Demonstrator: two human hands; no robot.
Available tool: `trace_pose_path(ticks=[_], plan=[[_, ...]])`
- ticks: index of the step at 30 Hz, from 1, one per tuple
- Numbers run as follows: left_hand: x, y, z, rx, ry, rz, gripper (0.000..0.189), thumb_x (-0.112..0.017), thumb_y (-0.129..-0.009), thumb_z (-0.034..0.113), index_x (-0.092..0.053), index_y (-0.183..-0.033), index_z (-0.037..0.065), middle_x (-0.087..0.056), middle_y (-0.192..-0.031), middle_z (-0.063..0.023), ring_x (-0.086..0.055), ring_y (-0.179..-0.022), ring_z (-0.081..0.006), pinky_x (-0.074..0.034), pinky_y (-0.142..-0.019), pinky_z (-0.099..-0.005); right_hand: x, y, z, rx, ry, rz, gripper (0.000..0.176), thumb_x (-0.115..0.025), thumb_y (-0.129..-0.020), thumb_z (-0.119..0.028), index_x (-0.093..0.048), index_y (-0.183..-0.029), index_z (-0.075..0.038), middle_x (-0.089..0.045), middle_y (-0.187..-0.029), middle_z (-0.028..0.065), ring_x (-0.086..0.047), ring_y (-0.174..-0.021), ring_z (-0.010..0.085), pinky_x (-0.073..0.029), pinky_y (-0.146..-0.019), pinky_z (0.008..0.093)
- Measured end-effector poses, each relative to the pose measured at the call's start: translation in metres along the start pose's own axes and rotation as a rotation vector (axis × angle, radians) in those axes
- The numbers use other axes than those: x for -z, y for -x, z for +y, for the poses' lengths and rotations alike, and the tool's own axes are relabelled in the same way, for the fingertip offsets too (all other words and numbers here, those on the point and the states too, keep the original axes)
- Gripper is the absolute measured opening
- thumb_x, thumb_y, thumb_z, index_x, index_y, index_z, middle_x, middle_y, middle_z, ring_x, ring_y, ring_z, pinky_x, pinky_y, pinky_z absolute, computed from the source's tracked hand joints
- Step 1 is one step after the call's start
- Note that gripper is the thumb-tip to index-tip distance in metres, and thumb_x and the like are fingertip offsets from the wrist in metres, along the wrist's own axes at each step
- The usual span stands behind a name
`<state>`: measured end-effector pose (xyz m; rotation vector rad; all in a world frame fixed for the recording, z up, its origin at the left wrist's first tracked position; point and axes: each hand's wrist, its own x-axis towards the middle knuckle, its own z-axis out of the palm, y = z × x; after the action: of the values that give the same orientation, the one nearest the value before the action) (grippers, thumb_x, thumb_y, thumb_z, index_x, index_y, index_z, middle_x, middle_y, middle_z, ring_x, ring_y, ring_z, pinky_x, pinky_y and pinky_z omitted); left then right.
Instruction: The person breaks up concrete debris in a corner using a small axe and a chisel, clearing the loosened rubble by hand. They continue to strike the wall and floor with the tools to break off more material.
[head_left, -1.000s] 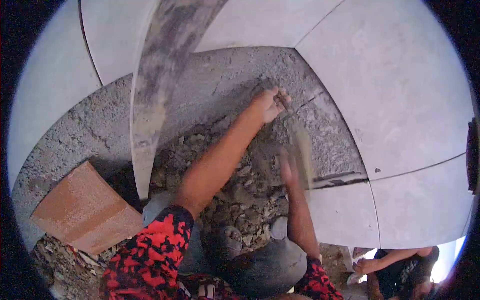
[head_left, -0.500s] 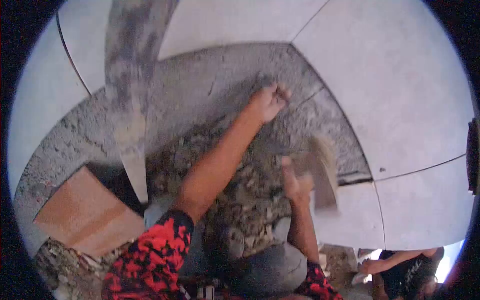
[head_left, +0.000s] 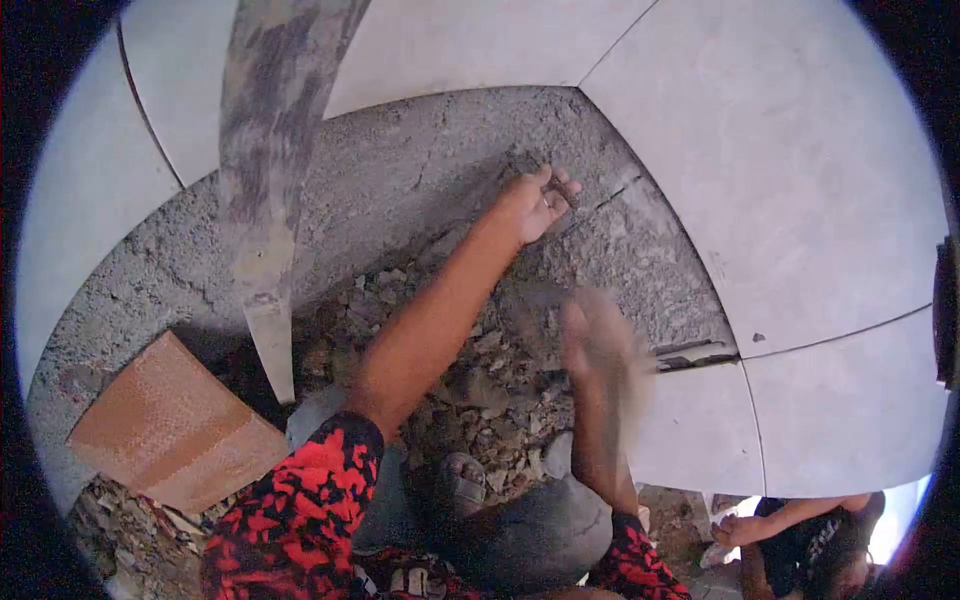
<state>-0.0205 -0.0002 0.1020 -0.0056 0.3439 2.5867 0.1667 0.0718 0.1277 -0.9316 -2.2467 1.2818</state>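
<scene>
My left hand (head_left: 540,207) is at the rough grey mortar surface (head_left: 430,140), its fingers curled around something dark and thin that I cannot make out. Below and to the right, my right hand (head_left: 590,345) is smeared by motion. It grips a long, beige, block-like tool (head_left: 622,400), also blurred, whose exact kind does not show. Broken rubble (head_left: 500,400) lies beneath my forearms. A narrow dark line (head_left: 615,192) runs across the mortar just right of my left hand.
Large pale tiles (head_left: 800,180) surround the mortar area. A stained board (head_left: 265,180) stands upright at left, beside a tilted reddish-brown tile (head_left: 180,425). My grey-clad knee (head_left: 545,535) is at the bottom. Another person (head_left: 820,540) crouches at lower right.
The beige tool in my right hand has swung a little left and tilted, and that hand is more blurred. My left hand has stayed almost in place.
</scene>
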Motion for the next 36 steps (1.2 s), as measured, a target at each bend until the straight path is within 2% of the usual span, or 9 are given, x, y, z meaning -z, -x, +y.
trace_pose_path(ticks=[8, 12, 16, 18, 19, 28, 29, 33, 36], plan=[[0.002, 0.002, -0.003, 0.043, -0.063, -0.038, 0.017, -0.036, -0.084, 0.022, -0.046, -0.079, 0.009, -0.051, -0.072, -0.0045, -0.049, -0.065, -0.0166, -0.037, -0.058, -0.0262, 0.011, 0.007, 0.012, 1.102, -0.361, -0.293, 0.033, -0.051, -0.074, -0.031, -0.052, -0.082, 0.001, -0.055, -0.078, 0.0156, -0.053, -0.07, 0.0262, -0.042, -0.059, 0.0341], [0.005, 0.006, -0.014, 0.011, -0.008, -0.04, 0.018, -0.036, -0.084, 0.021, -0.046, -0.079, 0.008, -0.051, -0.073, -0.0053, -0.046, -0.063, -0.0152, -0.036, -0.057, -0.0257, -0.026, -0.062, 0.064, 0.575, 0.446, -0.271, 0.015, -0.053, -0.071, -0.016, -0.052, -0.075, -0.001, -0.053, -0.073, 0.0108, -0.051, -0.067, 0.0194, -0.043, -0.059, 0.0278], [0.012, -0.001, -0.016, 0.058, 0.088, -0.042, 0.019, -0.036, -0.084, 0.022, -0.047, -0.078, 0.008, -0.053, -0.074, -0.0054, -0.045, -0.064, -0.0144, -0.036, -0.059, -0.0269, 0.006, 0.001, 0.018, 0.507, -0.007, -0.385, 0.014, -0.054, -0.068, -0.013, -0.052, -0.074, 0.0, -0.051, -0.069, 0.0098, -0.05, -0.064, 0.02, -0.042, -0.059, 0.0295], [0.008, -0.006, -0.008, 0.045, -0.025, -0.034, 0.017, -0.037, -0.084, 0.021, -0.046, -0.082, 0.007, -0.053, -0.076, -0.0058, -0.047, -0.067, -0.015, -0.037, -0.06, -0.0263, 0.009, -0.005, 0.013, 1.237, -0.333, -0.374, 0.02, -0.053, -0.069, -0.013, -0.051, -0.083, 0.002, -0.053, -0.074, 0.0121, -0.051, -0.069, 0.0184, -0.042, -0.064, 0.0297], [0.008, -0.008, -0.006, 0.046, -0.026, -0.039, 0.017, -0.037, -0.084, 0.021, -0.046, -0.082, 0.007, -0.053, -0.076, -0.0058, -0.047, -0.067, -0.015, -0.037, -0.06, -0.0263, 0.019, 0.013, 0.001, 0.408, -0.194, -0.449, 0.024, -0.054, -0.07, -0.014, -0.049, -0.087, 0.003, -0.053, -0.078, 0.0149, -0.051, -0.072, 0.0193, -0.04, -0.07, 0.0304], [0.011, -0.008, -0.009, 0.022, -0.041, -0.139, 0.025, -0.034, -0.084, 0.023, -0.048, -0.089, 0.003, -0.054, -0.079, -0.0067, -0.049, -0.07, -0.0161, -0.038, -0.061, -0.0267, 0.008, 0.005, 0.006, 0.859, -0.146, -0.31, 0.037, -0.053, -0.072, -0.033, -0.05, -0.077, 0.003, -0.051, -0.072, 0.0121, -0.049, -0.067, 0.0207, -0.039, -0.06, 0.032], [0.009, -0.009, -0.007, 0.024, -0.04, -0.143, 0.025, -0.034, -0.084, 0.023, -0.048, -0.089, 0.003, -0.054, -0.079, -0.0067, -0.049, -0.07, -0.0161, -0.038, -0.061, -0.0267, 0.015, 0.005, 0.0, 0.363, 0.031, -0.351, 0.036, -0.052, -0.072, -0.033, -0.05, -0.078, 0.001, -0.052, -0.072, 0.0125, -0.05, -0.066, 0.0232, -0.039, -0.059, 0.0338], [0.006, 0.003, -0.017, 0.013, -0.079, -0.073, 0.026, -0.032, -0.085, 0.022, -0.049, -0.087, 0.002, -0.055, -0.081, -0.0077, -0.047, -0.07, -0.0153, -0.038, -0.063, -0.027, -0.014, -0.039, 0.03, 0.554, 0.546, -0.284, 0.032, -0.052, -0.072, -0.028, -0.051, -0.065, 0.003, -0.048, -0.057, 0.0163, -0.049, -0.054, 0.0311, -0.039, -0.05, 0.0374], [0.012, -0.002, -0.014, 0.005, 0.021, -0.044, 0.024, -0.032, -0.084, 0.019, -0.05, -0.086, 0.004, -0.055, -0.082, -0.0075, -0.046, -0.069, -0.0147, -0.036, -0.062, -0.027, -0.009, 0.005, 0.016, 0.734, 0.0, -0.205, 0.035, -0.055, -0.07, -0.029, -0.05, -0.068, 0.006, -0.05, -0.066, 0.0207, -0.048, -0.064, 0.0362, -0.038, -0.057, 0.0412]])
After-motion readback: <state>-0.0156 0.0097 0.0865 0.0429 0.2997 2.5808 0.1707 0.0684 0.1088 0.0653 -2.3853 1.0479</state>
